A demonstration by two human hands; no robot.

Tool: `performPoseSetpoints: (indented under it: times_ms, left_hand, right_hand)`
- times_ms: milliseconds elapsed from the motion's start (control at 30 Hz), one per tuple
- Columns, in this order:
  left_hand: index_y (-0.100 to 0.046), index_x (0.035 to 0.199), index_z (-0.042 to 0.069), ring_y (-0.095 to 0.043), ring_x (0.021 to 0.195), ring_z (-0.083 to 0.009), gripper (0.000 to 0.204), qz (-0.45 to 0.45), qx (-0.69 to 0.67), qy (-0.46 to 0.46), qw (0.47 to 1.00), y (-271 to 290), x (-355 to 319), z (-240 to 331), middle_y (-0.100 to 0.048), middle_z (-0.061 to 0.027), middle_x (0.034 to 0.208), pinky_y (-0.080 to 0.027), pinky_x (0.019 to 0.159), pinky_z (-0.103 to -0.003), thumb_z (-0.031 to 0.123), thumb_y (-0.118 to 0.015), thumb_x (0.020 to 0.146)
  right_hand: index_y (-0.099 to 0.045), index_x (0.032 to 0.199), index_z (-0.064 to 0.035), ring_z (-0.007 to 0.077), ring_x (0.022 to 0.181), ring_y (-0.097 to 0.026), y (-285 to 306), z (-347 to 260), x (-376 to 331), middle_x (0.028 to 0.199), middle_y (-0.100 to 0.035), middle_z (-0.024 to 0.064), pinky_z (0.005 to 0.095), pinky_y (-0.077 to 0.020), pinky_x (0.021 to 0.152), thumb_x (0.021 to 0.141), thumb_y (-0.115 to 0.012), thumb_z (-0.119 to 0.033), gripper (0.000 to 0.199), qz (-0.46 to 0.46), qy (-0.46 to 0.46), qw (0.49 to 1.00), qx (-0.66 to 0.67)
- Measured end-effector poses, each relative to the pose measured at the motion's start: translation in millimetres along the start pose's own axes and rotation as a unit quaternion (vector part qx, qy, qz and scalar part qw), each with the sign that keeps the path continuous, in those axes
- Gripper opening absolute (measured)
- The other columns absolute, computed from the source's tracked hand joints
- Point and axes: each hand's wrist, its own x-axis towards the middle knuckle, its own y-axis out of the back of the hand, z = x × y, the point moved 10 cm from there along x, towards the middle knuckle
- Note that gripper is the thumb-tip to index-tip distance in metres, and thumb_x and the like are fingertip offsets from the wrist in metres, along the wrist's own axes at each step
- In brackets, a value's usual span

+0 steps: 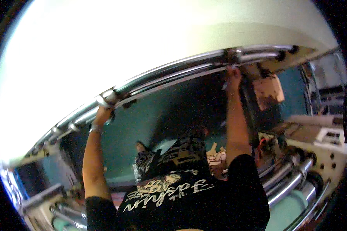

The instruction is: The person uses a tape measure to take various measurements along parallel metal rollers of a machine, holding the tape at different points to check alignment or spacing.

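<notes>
Two long shiny metal rods [173, 63] run across in front of me, rising from lower left to upper right. My left hand [102, 112] reaches up to a bright metal collar [108, 97] on the rods and seems closed around its underside; its fingertips are partly hidden. Further right, my right hand [233, 77] is raised just below a dark collar block [231, 56], fingers bent together. A small pale thing shows beside that hand, too blurred to name. Whether the right fingers touch the block is unclear.
A large white surface [104, 42] fills the area beyond the rods. Right of me are a cardboard-coloured box [270, 91] and machinery with metal rollers [287, 181]. Pale scraps [216, 154] lie on the green floor [142, 119]. More rollers [67, 215] stand lower left.
</notes>
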Motion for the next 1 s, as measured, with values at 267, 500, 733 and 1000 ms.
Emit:
performPoseSetpoints:
  times_ms: [267,500,733,1000]
  left_hand:
    - [-0.055,0.114,0.003,-0.055,0.094,-0.0198,0.032,-0.054,0.05,0.068,0.995,-5,3,0,-0.061,-0.0102,0.105,-0.044,0.083,-0.034,0.015,-0.057,0.084]
    - [-0.062,0.1,0.008,-0.059,0.077,-0.027,0.022,-0.001,0.051,0.009,0.999,2,-3,27,-0.061,-0.0167,0.085,-0.045,0.072,-0.036,0.016,-0.053,0.081]
    - [-0.065,0.094,0.012,-0.06,0.086,-0.0327,0.023,0.029,0.166,0.0,0.986,7,-4,38,-0.063,-0.0144,0.09,-0.047,0.076,-0.04,0.024,-0.052,0.079]
    - [-0.064,0.091,0.004,-0.059,0.083,-0.0369,0.026,0.029,0.182,-0.008,0.983,12,-9,49,-0.062,-0.0201,0.088,-0.047,0.074,-0.042,0.026,-0.054,0.082]
  right_hand:
    - [-0.054,0.097,-0.0105,0.0132,0.063,-0.051,15,37,39,0.077,-0.055,0.0015,0.0285,-0.0444,0.056,0.083,-0.062,-0.017,0.017,-0.095,-0.159,0.951,0.249]
    - [-0.056,0.099,-0.0084,0.0183,0.062,-0.053,27,-1,54,0.076,-0.058,0.0048,0.0336,-0.0448,0.053,0.084,-0.062,-0.022,0.021,-0.139,-0.016,0.985,-0.104]
    - [-0.059,0.097,-0.0068,0.0176,0.053,-0.049,22,-18,61,0.068,-0.058,0.0045,0.034,-0.0416,0.047,0.085,-0.06,-0.022,0.019,-0.162,0.02,0.978,-0.126]
    - [-0.051,0.079,-0.0112,0.0116,0.052,-0.041,-33,-45,19,0.062,-0.049,0.0008,0.0284,-0.0357,0.045,0.085,-0.061,-0.017,0.013,-0.24,-0.017,0.969,-0.058]
